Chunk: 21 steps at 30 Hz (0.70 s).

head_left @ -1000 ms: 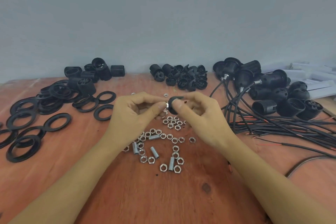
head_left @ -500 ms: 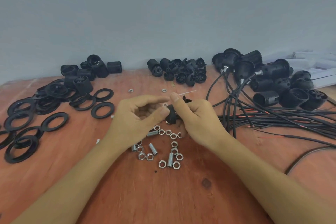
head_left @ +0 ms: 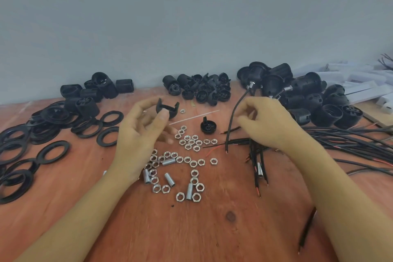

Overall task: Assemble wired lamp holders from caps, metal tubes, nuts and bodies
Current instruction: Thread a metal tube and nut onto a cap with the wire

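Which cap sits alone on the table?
The cap just beyond the nuts; the others lie in the far heap, bar one held by the left hand.

Soft, even light falls from overhead on the wooden table, leaving only faint shadows under the nuts, which glint mildly, and beneath both forearms. Black rings carry a pale sheen. The grey wall dims towards its upper corners. The wide lens bows the table's far edge; white boxes at far right go soft, and the lower fingers of the left hand smear.
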Available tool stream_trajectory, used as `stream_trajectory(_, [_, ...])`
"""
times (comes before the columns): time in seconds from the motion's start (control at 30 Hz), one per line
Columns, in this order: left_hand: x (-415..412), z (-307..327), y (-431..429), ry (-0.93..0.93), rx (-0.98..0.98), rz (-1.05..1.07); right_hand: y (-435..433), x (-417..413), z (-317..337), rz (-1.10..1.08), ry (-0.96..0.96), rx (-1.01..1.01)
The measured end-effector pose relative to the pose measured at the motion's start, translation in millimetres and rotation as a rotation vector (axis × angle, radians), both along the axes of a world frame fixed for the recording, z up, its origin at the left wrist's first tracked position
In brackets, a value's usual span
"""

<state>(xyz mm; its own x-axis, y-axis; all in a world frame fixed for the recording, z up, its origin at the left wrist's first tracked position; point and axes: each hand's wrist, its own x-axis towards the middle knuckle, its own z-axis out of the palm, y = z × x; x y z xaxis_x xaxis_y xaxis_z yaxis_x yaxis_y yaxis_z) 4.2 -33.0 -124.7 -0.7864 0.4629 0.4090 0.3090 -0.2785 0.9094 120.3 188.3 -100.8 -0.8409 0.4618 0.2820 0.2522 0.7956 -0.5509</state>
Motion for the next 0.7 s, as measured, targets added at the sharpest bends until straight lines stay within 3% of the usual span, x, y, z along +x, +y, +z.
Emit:
stream_trajectory(0.3, [-4,1,-1,-0.025,-0.016,0.063,2,3,-8,0.143,-0.334,0.164])
stream_trajectory(0.5, [-2,1,-1,-0.025,-0.038,0.056,-1,0,-16,0.219,-0.237,0.236])
stream_trajectory(0.7, [-2,3,-2,-0.108,-0.019,0.031,-9,-3,-17,0.316,-0.013,0.096])
